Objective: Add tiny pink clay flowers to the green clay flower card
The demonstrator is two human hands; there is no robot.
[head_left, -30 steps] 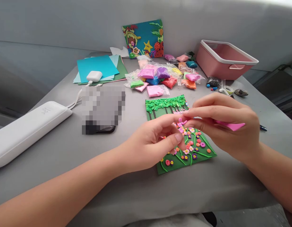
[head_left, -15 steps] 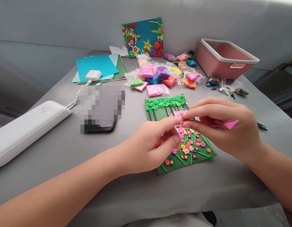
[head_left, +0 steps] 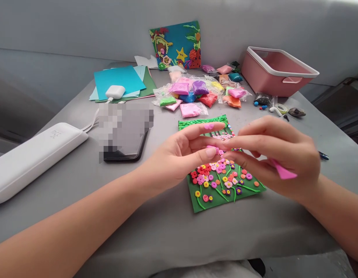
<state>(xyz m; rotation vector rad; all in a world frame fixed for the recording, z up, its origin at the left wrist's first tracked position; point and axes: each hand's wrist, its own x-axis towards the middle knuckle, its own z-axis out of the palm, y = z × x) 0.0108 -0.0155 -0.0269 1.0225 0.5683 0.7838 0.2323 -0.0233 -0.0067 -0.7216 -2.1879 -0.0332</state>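
My left hand (head_left: 181,158) is closed around a small piece of pink clay (head_left: 213,148), pinched between thumb and fingers. Another flat pink dab (head_left: 208,126) sticks to its raised index finger. In my right hand (head_left: 286,150) is a pink clay modelling tool (head_left: 283,171), its flat end poking out by the palm. The right fingertips meet the left ones at the clay; the tool's tip is hidden there. Below both hands lies a green clay picture (head_left: 202,204) with small flowers, stems, trunks and a leafy top edge, partly covered by the hands.
Bagged coloured clay (head_left: 190,110) is heaped behind the picture. A pink basket (head_left: 266,77) stands back right, near earphones (head_left: 274,111) and a pen (head_left: 324,156). To the left are a phone (head_left: 129,150), a white power bank (head_left: 42,158) and coloured sheets (head_left: 118,79). A sea-scene picture (head_left: 176,42) leans behind.
My left index finger has lifted and straightened, showing the pink dab on it and the clay at the thumb. The tool in my right hand has tilted, its flat end lower.
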